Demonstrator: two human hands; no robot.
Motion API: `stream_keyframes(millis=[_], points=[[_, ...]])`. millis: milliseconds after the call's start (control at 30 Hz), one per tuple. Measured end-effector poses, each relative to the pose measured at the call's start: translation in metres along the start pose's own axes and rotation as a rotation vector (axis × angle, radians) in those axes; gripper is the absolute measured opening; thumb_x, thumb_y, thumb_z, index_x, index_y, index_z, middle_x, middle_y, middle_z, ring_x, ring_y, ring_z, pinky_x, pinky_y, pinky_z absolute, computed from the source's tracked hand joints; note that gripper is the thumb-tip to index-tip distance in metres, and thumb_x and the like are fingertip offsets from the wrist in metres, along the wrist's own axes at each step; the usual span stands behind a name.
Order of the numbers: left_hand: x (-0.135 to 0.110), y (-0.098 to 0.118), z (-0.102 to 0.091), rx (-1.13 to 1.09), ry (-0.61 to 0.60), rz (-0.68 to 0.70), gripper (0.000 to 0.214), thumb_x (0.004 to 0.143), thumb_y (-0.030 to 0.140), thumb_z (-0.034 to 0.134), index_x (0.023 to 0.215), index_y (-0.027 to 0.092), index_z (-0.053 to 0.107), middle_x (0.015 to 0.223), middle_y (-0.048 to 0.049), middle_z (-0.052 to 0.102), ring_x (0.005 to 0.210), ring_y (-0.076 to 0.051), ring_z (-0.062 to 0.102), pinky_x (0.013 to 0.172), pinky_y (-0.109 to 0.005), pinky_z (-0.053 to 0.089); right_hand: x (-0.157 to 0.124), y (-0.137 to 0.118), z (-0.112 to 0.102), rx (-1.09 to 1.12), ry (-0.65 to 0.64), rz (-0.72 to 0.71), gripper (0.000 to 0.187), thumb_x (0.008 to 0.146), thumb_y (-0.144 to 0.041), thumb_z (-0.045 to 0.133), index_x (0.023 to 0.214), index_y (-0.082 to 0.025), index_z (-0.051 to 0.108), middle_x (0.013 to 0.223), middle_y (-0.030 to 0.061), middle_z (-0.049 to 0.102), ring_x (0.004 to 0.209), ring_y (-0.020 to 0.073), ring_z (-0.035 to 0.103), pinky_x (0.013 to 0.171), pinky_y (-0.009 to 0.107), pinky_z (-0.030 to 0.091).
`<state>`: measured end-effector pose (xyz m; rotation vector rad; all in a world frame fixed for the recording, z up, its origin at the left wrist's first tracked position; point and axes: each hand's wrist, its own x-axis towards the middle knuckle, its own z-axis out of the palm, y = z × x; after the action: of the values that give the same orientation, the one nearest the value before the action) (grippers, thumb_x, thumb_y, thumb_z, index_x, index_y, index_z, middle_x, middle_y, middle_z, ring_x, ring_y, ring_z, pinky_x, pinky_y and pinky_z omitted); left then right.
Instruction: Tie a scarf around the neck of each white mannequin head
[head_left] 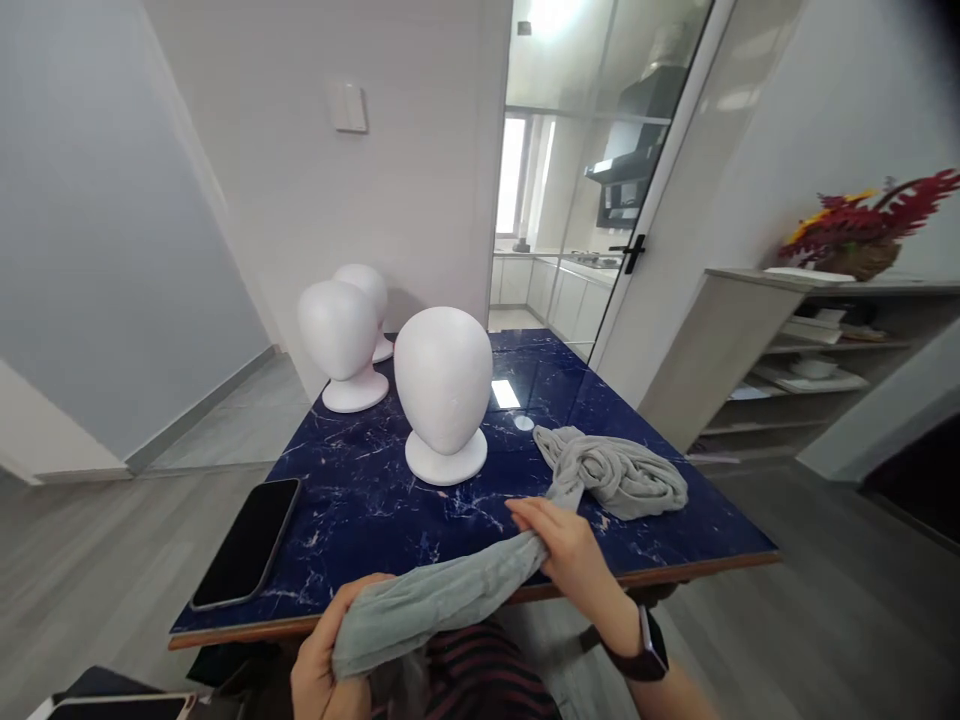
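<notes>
A long grey-green scarf (457, 595) stretches between my two hands over the table's front edge. My left hand (330, 650) is closed around its folded end at the lower left. Farther right, my right hand (559, 545) grips the gathered cloth, fingers wrapped round it. Beyond that hand the scarf runs on to a twisted heap of grey cloth (622, 475) on the table. Facing me stands a white foam head (444, 385) on a round base. Two more white foam heads, a nearer one (339, 335) and one partly hidden (367, 285), stand behind it to the left.
The dark blue marbled table (360, 530) has a wooden edge. A black phone (247, 545) lies at its left front corner. To the right is a shelf unit (795, 370) with a red and yellow plant arrangement (862, 235) on top. A glass door (592, 180) stands behind.
</notes>
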<state>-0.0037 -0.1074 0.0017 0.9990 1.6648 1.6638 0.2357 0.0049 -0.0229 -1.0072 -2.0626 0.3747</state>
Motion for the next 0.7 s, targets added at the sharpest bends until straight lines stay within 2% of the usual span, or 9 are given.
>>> stream_keyframes(millis=[133, 267, 367, 500, 600, 700], points=[[-0.002, -0.008, -0.006, 0.066, 0.134, 0.032, 0.025, 0.065, 0.028, 0.057, 0.087, 0.025, 0.069, 0.088, -0.0010, 0.069, 0.082, -0.024, 0.064, 0.068, -0.029, 0.052, 0.029, 0.033, -0.016, 0.120, 0.066, 0.112, 0.027, 0.083, -0.021, 0.053, 0.106, -0.028, 0.068, 0.089, 0.0041, 0.071, 0.080, 0.0231, 0.067, 0.075, 0.038, 0.052], [0.006, -0.018, -0.004, -0.014, 0.127, -0.079, 0.035, 0.066, 0.027, 0.059, 0.100, 0.023, 0.065, 0.089, -0.0016, 0.068, 0.073, -0.020, 0.063, 0.060, -0.026, 0.050, 0.057, 0.049, -0.024, 0.276, -0.013, 0.139, 0.023, 0.078, -0.021, 0.057, 0.096, -0.025, 0.071, 0.082, 0.0020, 0.071, 0.075, 0.0218, 0.066, 0.073, 0.035, 0.050], [0.010, -0.023, 0.000, -0.074, 0.094, -0.119, 0.030, 0.069, 0.027, 0.057, 0.097, 0.021, 0.064, 0.079, -0.0003, 0.067, 0.067, -0.017, 0.059, 0.058, -0.023, 0.047, 0.076, 0.053, -0.023, 0.298, -0.059, 0.110, 0.024, 0.074, -0.018, 0.058, 0.093, -0.025, 0.071, 0.087, 0.0012, 0.071, 0.079, 0.0211, 0.064, 0.075, 0.033, 0.047], [0.010, -0.029, -0.004, -0.012, 0.182, -0.013, 0.024, 0.070, 0.023, 0.055, 0.092, 0.020, 0.064, 0.084, 0.0000, 0.067, 0.077, -0.017, 0.059, 0.068, -0.023, 0.046, 0.088, 0.055, -0.010, 0.348, -0.019, 0.137, 0.024, 0.072, -0.015, 0.059, 0.090, -0.024, 0.071, 0.083, 0.0006, 0.071, 0.075, 0.0199, 0.063, 0.073, 0.031, 0.046], [0.007, -0.033, -0.014, 0.049, 0.279, 0.031, 0.022, 0.071, 0.021, 0.053, 0.090, 0.020, 0.064, 0.085, 0.0005, 0.067, 0.079, -0.018, 0.060, 0.069, -0.023, 0.045, 0.081, 0.057, 0.003, 0.196, -0.027, 0.092, 0.032, 0.072, -0.010, 0.056, 0.097, -0.025, 0.069, 0.086, 0.0009, 0.072, 0.075, 0.0208, 0.065, 0.070, 0.030, 0.046], [0.006, -0.034, -0.029, 0.181, 0.308, 0.106, 0.020, 0.075, 0.020, 0.050, 0.090, 0.021, 0.063, 0.086, 0.0003, 0.067, 0.080, -0.018, 0.061, 0.069, -0.024, 0.046, 0.063, 0.059, 0.011, -0.047, -0.143, 0.044, 0.046, 0.072, -0.004, 0.050, 0.109, -0.027, 0.065, 0.091, 0.0013, 0.073, 0.077, 0.0222, 0.067, 0.068, 0.029, 0.046]])
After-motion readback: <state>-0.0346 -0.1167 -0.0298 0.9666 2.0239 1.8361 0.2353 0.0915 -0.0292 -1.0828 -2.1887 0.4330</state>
